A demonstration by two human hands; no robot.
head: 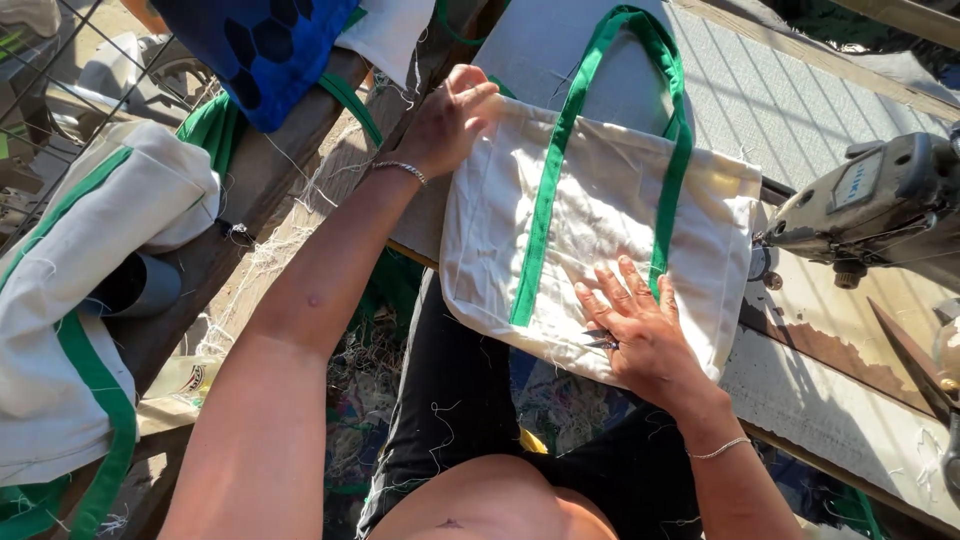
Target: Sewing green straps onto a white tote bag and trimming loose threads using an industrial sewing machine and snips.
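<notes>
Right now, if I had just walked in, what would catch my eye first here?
Most likely the white tote bag with green straps, spread flat in the middle. The left hand grips its top corner, while the right hand lies flat on its lower part with small snips under the palm. At the right edge stands a sewing machine; at left hang more white and green bags.

Sunlit wooden worktable [830,385], thread-littered floor [350,400]
</notes>
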